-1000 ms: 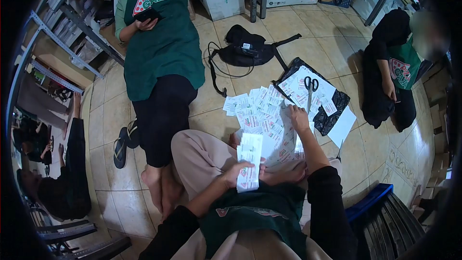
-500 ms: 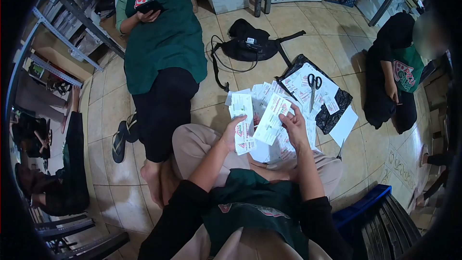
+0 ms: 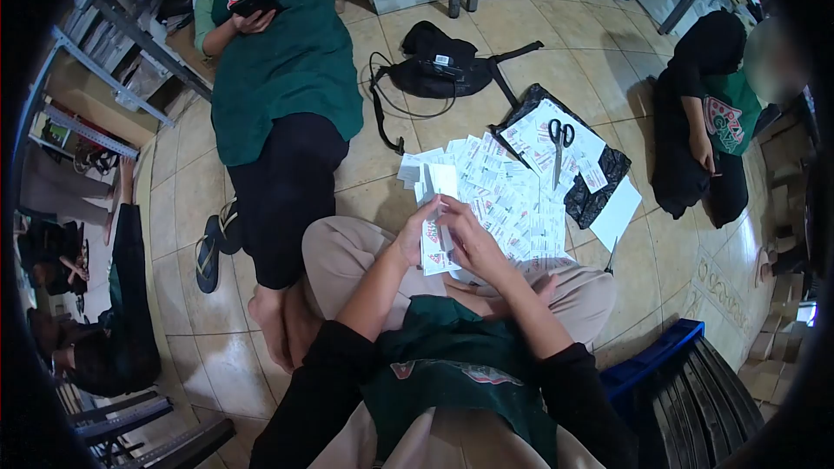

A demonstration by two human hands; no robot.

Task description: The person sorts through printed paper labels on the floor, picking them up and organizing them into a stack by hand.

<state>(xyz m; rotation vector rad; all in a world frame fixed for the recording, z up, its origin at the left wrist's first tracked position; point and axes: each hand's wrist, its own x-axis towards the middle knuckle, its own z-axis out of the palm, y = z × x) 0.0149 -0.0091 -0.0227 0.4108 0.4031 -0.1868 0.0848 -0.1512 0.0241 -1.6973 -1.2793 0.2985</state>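
A small stack of white printed paper slips (image 3: 440,181) with red logos stands upright in my left hand (image 3: 412,239), thumb across its face. My right hand (image 3: 476,247) is at the stack's right edge, its fingers bent against the slips; its fingertips are partly hidden. Beyond both hands, many loose printed slips (image 3: 508,200) lie spread over the floor in front of my crossed legs. Scissors with black handles (image 3: 559,149) rest on white sheets (image 3: 539,135), which lie on black plastic wrapping (image 3: 599,195).
A black waist bag (image 3: 443,69) with straps lies on the tiles. One person (image 3: 287,61) sits at the left holding a phone (image 3: 256,4); another person (image 3: 712,122) sits at the right. Flip-flops (image 3: 208,252) and a blue-edged black plastic object (image 3: 686,382) are nearby.
My right hand has moved left to the stack in my left hand. The slip it held apart is now at the stack. The view has shifted slightly.
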